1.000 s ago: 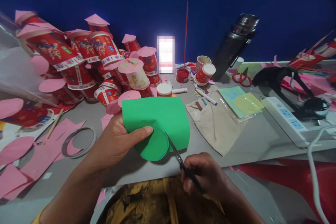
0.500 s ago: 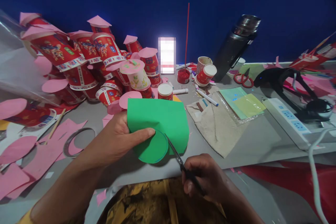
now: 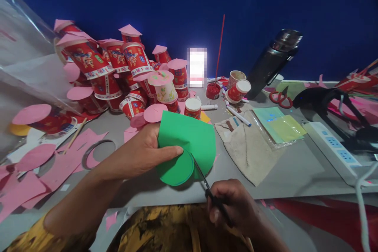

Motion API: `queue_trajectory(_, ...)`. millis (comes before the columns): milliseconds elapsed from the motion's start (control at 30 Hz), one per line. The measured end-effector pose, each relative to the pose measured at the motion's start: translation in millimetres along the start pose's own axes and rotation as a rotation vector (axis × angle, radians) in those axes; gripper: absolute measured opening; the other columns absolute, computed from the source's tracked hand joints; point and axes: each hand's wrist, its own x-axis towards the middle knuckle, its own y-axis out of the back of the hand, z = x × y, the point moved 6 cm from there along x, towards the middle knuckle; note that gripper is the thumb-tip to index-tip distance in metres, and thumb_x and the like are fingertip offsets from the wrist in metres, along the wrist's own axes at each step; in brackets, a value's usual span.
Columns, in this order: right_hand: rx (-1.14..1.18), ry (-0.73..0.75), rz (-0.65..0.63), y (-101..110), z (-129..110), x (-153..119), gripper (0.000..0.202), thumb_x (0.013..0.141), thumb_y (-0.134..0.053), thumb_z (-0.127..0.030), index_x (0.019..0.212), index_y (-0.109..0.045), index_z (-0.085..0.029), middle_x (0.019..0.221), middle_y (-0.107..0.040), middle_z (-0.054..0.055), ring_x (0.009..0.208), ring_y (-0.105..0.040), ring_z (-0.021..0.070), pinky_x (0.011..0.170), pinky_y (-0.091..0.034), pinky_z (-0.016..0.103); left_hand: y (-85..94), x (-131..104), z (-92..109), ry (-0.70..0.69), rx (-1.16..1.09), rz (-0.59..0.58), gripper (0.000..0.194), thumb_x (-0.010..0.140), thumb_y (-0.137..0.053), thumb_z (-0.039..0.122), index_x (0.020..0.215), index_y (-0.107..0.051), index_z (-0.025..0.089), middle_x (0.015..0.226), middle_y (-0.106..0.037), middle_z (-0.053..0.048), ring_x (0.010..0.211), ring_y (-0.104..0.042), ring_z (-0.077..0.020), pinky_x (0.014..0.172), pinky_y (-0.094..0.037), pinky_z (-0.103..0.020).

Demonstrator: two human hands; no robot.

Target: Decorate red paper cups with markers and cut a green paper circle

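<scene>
Green paper [image 3: 195,134] is pinched in my left hand [image 3: 147,151], the thumb lying on top beside a partly cut round shape outlined in dark blue. My right hand [image 3: 232,204] grips black-handled scissors [image 3: 203,178]; their blades reach up to the right edge of the round part, inside the paper. Behind the paper stand a white-lidded red cup [image 3: 193,108] and pink paper discs. The fingers of my left hand under the sheet are hidden.
Stacked red cups with pink paper tops [image 3: 97,63] fill the back left. Pink scraps [image 3: 62,165] and a tape roll [image 3: 99,153] lie left. To the right are a cloth [image 3: 251,153], red-handled scissors [image 3: 280,97], a leaning black flask [image 3: 271,63] and a power strip [image 3: 332,151].
The view has shifted, so the table items appear farther right and slightly lower. The green paper has turned a little clockwise, with the scissors still at the edge of the round part.
</scene>
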Motion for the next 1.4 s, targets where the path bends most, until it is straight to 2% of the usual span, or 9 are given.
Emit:
queue_trajectory(133, 0.013, -0.041, 0.025, 0, 6, 0, 0.031, 0.072, -0.085, -0.040, 0.062, -0.065, -0.019, 0.053, -0.062, -0.003, 0.046, -0.052, 0.0079, 0.048, -0.043, 0.019, 1.2, 3, 0, 0.010, -0.084, 0.035, 0.020, 0.075, -0.085, 0.030, 0.091, -0.085, 0.019, 0.081, -0.084, -0.010, 0.066, -0.077, -0.0266, 0.060, -0.063, -0.032)
queue_trajectory(200, 0.032, -0.053, 0.037, 1, 9, 1, 0.031, 0.070, -0.085, -0.039, 0.061, -0.064, -0.019, 0.053, -0.061, -0.003, 0.046, -0.052, 0.0078, 0.050, -0.045, 0.019, -0.5, 4, 1, 0.023, -0.101, 0.027, 0.019, 0.072, -0.087, 0.028, 0.089, -0.086, 0.020, 0.077, -0.083, -0.010, 0.064, -0.076, -0.0274, 0.058, -0.062, -0.032)
queue_trajectory(400, 0.024, -0.055, 0.054, 0, 9, 2, 0.032, 0.069, -0.086, -0.038, 0.060, -0.062, -0.020, 0.052, -0.058, -0.005, 0.046, -0.050, 0.0082, 0.053, -0.047, 0.021, -3.5, 3, 1, 0.054, -0.081, 0.006, 0.015, 0.077, -0.083, 0.031, 0.088, -0.086, 0.023, 0.074, -0.082, -0.008, 0.059, -0.076, -0.0272, 0.051, -0.060, -0.032)
queue_trajectory(500, 0.012, -0.042, 0.068, 1, 10, 2, 0.030, 0.069, -0.084, -0.039, 0.059, -0.064, -0.019, 0.051, -0.058, -0.004, 0.046, -0.051, 0.0083, 0.054, -0.046, 0.021, -2.6, 4, 2, 0.054, -0.051, -0.002, 0.013, 0.076, -0.083, 0.032, 0.086, -0.084, 0.023, 0.077, -0.083, -0.006, 0.063, -0.078, -0.0270, 0.055, -0.062, -0.033)
queue_trajectory(667, 0.026, -0.045, 0.102, 3, 12, 2, 0.030, 0.069, -0.082, -0.040, 0.057, -0.065, -0.019, 0.050, -0.058, -0.003, 0.047, -0.051, 0.0086, 0.052, -0.044, 0.021, -4.7, 5, 4, 0.071, 0.062, -0.103, 0.011, 0.082, -0.075, 0.028, 0.091, -0.079, 0.022, 0.080, -0.082, 0.001, 0.072, -0.077, -0.0198, 0.061, -0.059, -0.023)
queue_trajectory(833, 0.042, -0.078, 0.096, 2, 11, 2, 0.031, 0.067, -0.085, -0.039, 0.057, -0.064, -0.019, 0.050, -0.059, -0.003, 0.046, -0.051, 0.0084, 0.053, -0.046, 0.020, -5.1, 6, 4, 0.095, 0.076, -0.111, 0.017, 0.082, -0.074, 0.033, 0.095, -0.077, 0.023, 0.084, -0.082, 0.001, 0.073, -0.075, -0.0204, 0.065, -0.059, -0.026)
queue_trajectory(1000, 0.035, -0.071, 0.096, 2, 9, 2, 0.027, 0.068, -0.083, -0.038, 0.057, -0.066, -0.019, 0.050, -0.060, -0.003, 0.046, -0.051, 0.0082, 0.050, -0.043, 0.019, -7.6, 7, 4, 0.103, 0.140, -0.162, 0.015, 0.083, -0.070, 0.036, 0.088, -0.075, 0.023, 0.079, -0.077, -0.001, 0.069, -0.070, -0.0198, 0.064, -0.057, -0.027)
queue_trajectory(1233, 0.027, -0.091, 0.090, 1, 7, 0, 0.020, 0.066, -0.078, -0.030, 0.056, -0.064, -0.019, 0.050, -0.060, -0.003, 0.046, -0.051, 0.0079, 0.049, -0.043, 0.019, -11.8, 8, 10, 0.092, 0.138, -0.250, 0.012, 0.081, -0.068, 0.031, 0.073, -0.070, 0.022, 0.066, -0.069, 0.001, 0.059, -0.061, -0.0165, 0.057, -0.050, -0.024)
queue_trajectory(1400, -0.001, -0.072, 0.082, 1, 5, 0, 0.019, 0.067, -0.076, -0.029, 0.057, -0.064, -0.020, 0.052, -0.062, -0.003, 0.046, -0.052, 0.0084, 0.055, -0.048, 0.021, -11.9, 8, 8, 0.121, 0.112, -0.266, 0.010, 0.081, -0.068, 0.032, 0.078, -0.071, 0.022, 0.066, -0.069, 0.001, 0.058, -0.062, -0.0166, 0.054, -0.049, -0.023)
